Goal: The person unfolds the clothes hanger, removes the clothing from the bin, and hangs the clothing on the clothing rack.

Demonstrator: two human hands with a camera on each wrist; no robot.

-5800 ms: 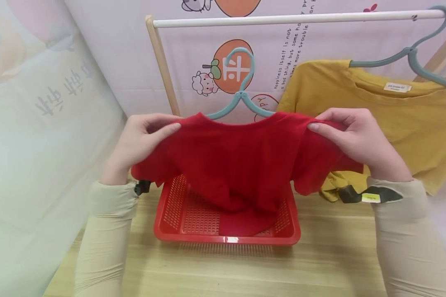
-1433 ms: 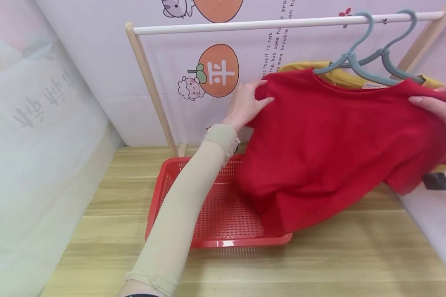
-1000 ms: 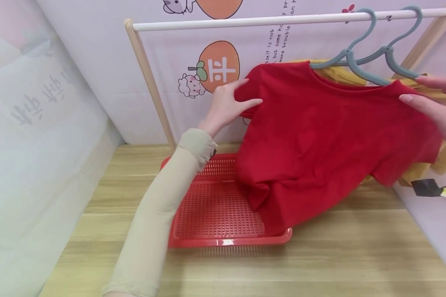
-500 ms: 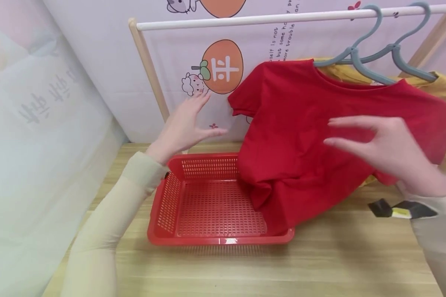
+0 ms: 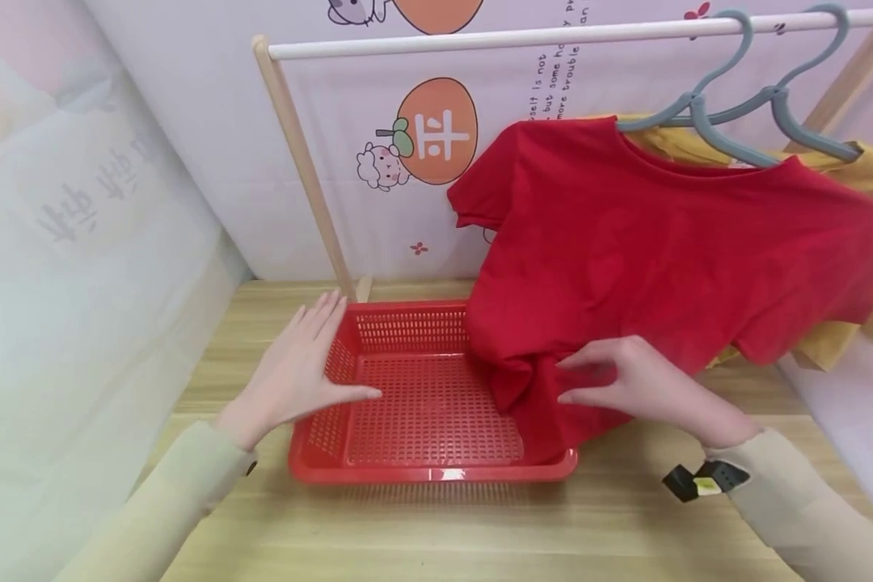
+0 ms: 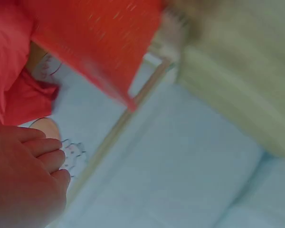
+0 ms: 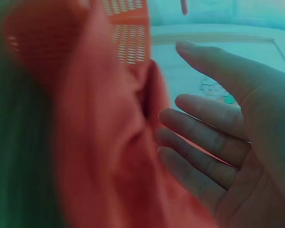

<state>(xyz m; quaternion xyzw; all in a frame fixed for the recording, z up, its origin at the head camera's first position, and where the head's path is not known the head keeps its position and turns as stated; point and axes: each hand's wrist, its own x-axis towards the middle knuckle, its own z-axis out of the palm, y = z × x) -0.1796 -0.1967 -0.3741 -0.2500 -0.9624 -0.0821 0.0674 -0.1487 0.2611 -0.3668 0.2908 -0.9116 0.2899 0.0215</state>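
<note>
A red T-shirt (image 5: 669, 218) hangs from a blue-grey hanger (image 5: 727, 141) on the white rail, its hem draping into the right side of a red plastic basket (image 5: 436, 475). Over the basket's left edge my left hand (image 5: 291, 372) is spread, thumb apart from the fingers, holding nothing. My right hand (image 5: 636, 384) hovers in front of the shirt's lower part with a gap between thumb and fingers. The right wrist view shows that hand (image 7: 223, 128) with nothing in its grasp, beside the red cloth (image 7: 104, 142). Whether it touches the cloth I cannot tell.
A yellow T-shirt (image 5: 837, 343) hangs behind the red one on a second hanger (image 5: 807, 129). The white rail (image 5: 480, 39) rests on wooden posts (image 5: 301, 153). Below lies a wood-grain tabletop (image 5: 378, 537); printed sheets form the back and left walls.
The red T-shirt on its hanger went from over the basket to the rail at right, before the yellow one. Both hands let go of its shoulders, then came down to the basket.
</note>
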